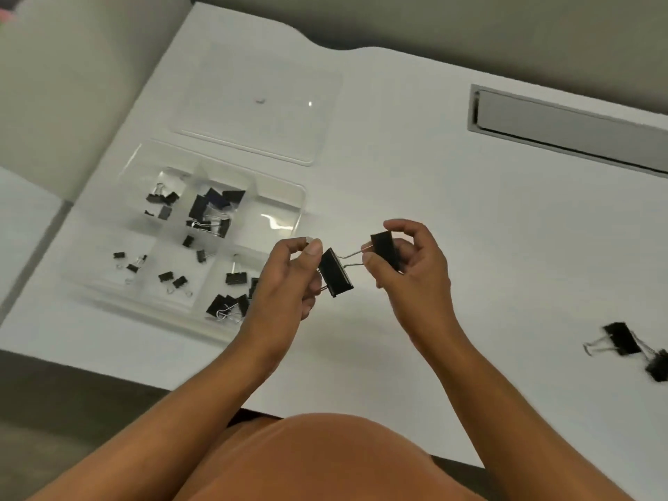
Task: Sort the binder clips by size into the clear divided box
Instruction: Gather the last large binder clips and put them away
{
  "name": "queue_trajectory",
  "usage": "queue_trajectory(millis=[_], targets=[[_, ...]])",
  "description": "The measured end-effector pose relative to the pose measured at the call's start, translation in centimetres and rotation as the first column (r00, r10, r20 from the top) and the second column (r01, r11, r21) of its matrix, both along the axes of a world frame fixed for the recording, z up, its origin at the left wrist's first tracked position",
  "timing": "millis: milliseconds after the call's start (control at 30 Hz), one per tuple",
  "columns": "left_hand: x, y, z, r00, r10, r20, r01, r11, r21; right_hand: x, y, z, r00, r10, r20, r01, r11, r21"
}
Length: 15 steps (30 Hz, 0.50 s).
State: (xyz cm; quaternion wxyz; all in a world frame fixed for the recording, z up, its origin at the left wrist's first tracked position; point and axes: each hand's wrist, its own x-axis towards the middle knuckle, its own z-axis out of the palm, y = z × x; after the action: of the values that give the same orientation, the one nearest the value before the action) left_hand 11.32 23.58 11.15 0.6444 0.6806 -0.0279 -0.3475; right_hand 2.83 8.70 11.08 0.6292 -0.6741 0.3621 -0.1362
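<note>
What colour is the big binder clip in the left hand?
Black body with silver wire handles: the large binder clip in the left hand, head view.

Holding two large black binder clips: left hand [289,280] gripping one clip [336,273], right hand [408,262] gripping another [385,247], beside the clear divided box [289,197] on the white surface [470,218].

We have one view only, a wide-angle camera worn on the head, looking steeply down and forward over a white table [415,168]. We sit close: both forearms enter from the bottom edge and the hands meet near the frame's centre. The table's far edge runs across the top, and straight lines bend toward the frame's corners.
</note>
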Motion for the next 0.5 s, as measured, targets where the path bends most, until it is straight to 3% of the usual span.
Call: queue_trajectory(millis=[100,200,267,400,500], targets=[[2.8,4.0,-0.1,0.994,0.102,0.032,-0.103,0.994,0.023,5.4,2.5,0.3,0.989,0.143,0.023,-0.134,0.965,-0.226],[5.0,7.1,-0.6,0.988,0.154,0.026,-0.155,0.987,0.04,10.5,4.1,-1.2,0.937,0.336,-0.093,-0.338,0.812,-0.475],[6.3,8.4,-1.0,0.986,0.168,0.006,-0.168,0.985,0.046,13.0,4.7,-3.0,0.909,0.383,-0.163,-0.406,0.728,-0.552],[8.0,9.5,-1.5,0.988,0.148,-0.04,-0.146,0.988,0.046,15.2,5.1,-5.2,0.875,0.346,-0.34,-0.483,0.678,-0.554],[8.7,9.5,-1.7,0.991,0.123,-0.06,-0.122,0.992,0.028,15.0,5.8,-4.9,0.893,0.19,-0.408,-0.446,0.49,-0.749]])
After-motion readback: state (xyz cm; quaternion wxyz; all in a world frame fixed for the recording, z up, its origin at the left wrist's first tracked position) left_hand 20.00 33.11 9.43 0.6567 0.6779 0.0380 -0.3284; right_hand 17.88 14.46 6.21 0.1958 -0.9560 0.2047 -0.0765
